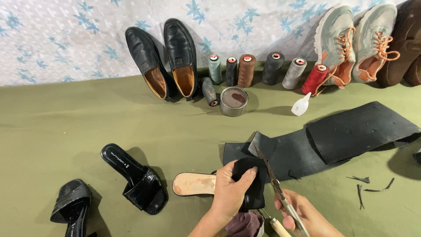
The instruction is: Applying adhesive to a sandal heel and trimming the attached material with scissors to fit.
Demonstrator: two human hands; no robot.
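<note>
My left hand (230, 193) grips a small black rubber piece (254, 182) held over a tan insole (193, 184) that lies on the green cloth. My right hand (302, 215) holds metal scissors (274, 182) whose blades point up and left along the piece's right edge, toward a cut corner of the long black rubber strip (351, 134). Below my hands lie a dark maroon rag (245, 224) and a tool with a light wooden handle (278, 227).
Two black heeled sandals (133, 177) (72, 206) lie at the left. At the back stand black loafers (169, 57), several thread spools (245, 70), a round tin (233, 101), a small white glue bottle (301, 105), grey sneakers (355, 41) and brown shoes (405, 41). Rubber trimmings (366, 184) lie at the right.
</note>
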